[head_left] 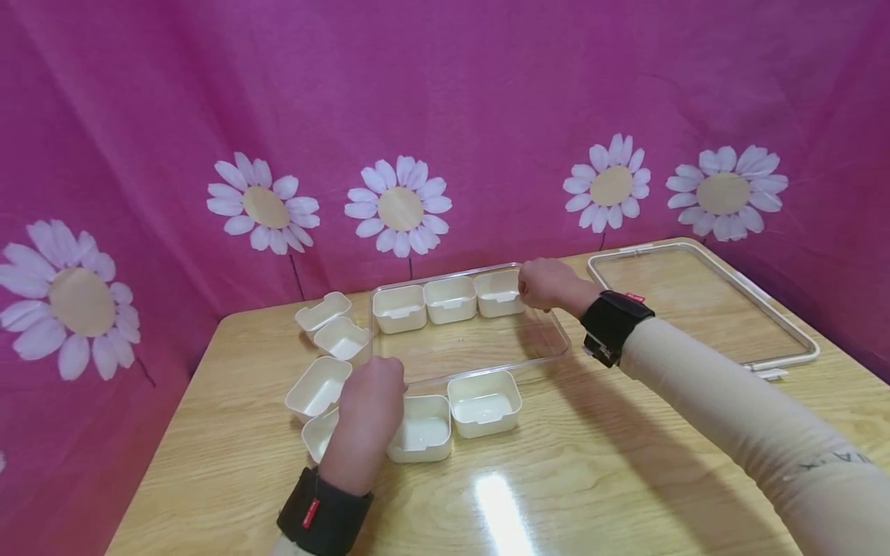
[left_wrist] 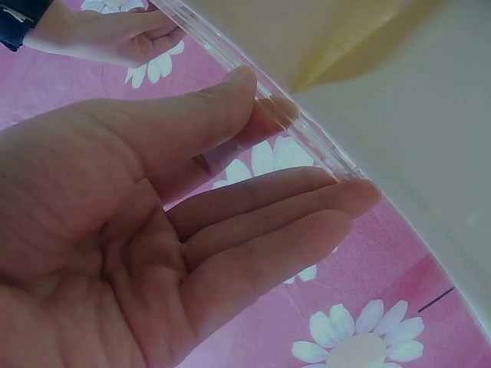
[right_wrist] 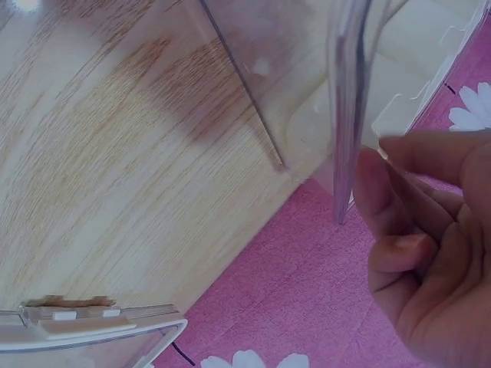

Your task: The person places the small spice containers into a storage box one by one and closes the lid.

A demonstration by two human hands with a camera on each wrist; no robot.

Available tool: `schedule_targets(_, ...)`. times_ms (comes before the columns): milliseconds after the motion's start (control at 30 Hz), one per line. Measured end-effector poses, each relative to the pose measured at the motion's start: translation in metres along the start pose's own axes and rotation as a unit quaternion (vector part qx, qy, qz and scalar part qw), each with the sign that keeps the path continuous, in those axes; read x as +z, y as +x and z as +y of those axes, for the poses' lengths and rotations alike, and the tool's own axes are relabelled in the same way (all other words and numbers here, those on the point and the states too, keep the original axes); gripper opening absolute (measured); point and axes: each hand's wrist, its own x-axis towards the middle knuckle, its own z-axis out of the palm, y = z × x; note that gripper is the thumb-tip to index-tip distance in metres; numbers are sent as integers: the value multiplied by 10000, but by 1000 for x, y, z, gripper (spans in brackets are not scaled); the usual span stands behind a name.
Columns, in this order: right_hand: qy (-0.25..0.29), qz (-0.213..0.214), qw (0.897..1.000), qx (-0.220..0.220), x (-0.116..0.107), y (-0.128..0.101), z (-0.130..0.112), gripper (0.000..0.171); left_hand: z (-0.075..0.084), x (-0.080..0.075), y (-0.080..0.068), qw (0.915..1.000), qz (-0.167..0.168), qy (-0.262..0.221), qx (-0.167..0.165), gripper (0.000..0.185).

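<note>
On the table lies a clear plastic box (head_left: 462,347) with white bins in a row along its far side. My left hand (head_left: 368,413) pinches the box's near-left rim (left_wrist: 295,123) between thumb and index finger, other fingers extended beneath. At the far right corner my right hand (head_left: 552,284) is curled, its thumb and index finger at the edge of the rightmost white bin (head_left: 499,293). The same bin edge (right_wrist: 391,115) and the right hand (right_wrist: 437,230) show in the right wrist view; the box's clear wall (right_wrist: 349,115) stands beside the fingertips.
Several loose white bins stand left of and before the box, such as one near the front (head_left: 484,403) and one at left (head_left: 318,386). A clear lid with a white frame (head_left: 737,297) lies at the right. Behind the table hangs a pink flowered cloth (head_left: 501,116).
</note>
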Motion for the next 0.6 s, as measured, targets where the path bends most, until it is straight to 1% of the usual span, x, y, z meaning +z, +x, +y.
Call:
schedule_targets(133, -62, -90, 9999, -36, -2, -3, -1, 15, 1, 0, 0, 10000, -6, 20, 2, 14)
schedule_targets(300, -150, -166, 9997, -86, -4, -3, -3, 17, 2, 0, -1, 9999, 120, 41, 59, 14)
schedule_targets(467, -188, -53, 9990, -414, -3, -2, -4, 14, 2, 1, -2, 9997, 200, 92, 86, 13)
schedule_targets(600, -209, 64, 9977, -644, 0, 0, -3, 18, 2, 2, -2, 9997, 213, 80, 90, 12)
